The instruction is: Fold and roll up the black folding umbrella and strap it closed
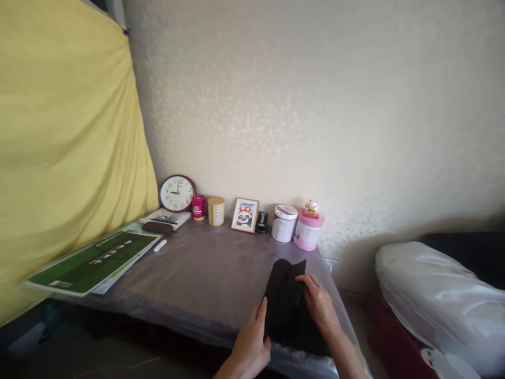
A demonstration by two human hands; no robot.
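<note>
A piece of black cloth (pixel 284 302), which looks folded, is at the right front part of the table (pixel 201 273). With thumb and fingers my left hand (pixel 252 339) grips its left edge. On the other side, my right hand (pixel 320 305) has its fingers closed on the upper right edge of the cloth. The lower part of the cloth reaches down to the table's front edge. Whether it is a garment or a bag I cannot tell.
Along the wall stand a clock (pixel 177 192), a pink can (pixel 198 207), a tan canister (pixel 216 211), a framed panda picture (pixel 245 215), a white tub (pixel 284 223) and a pink tub (pixel 308 231). Green booklet (pixel 98 260) lies left; plastic-covered bundle (pixel 437 289) sits right.
</note>
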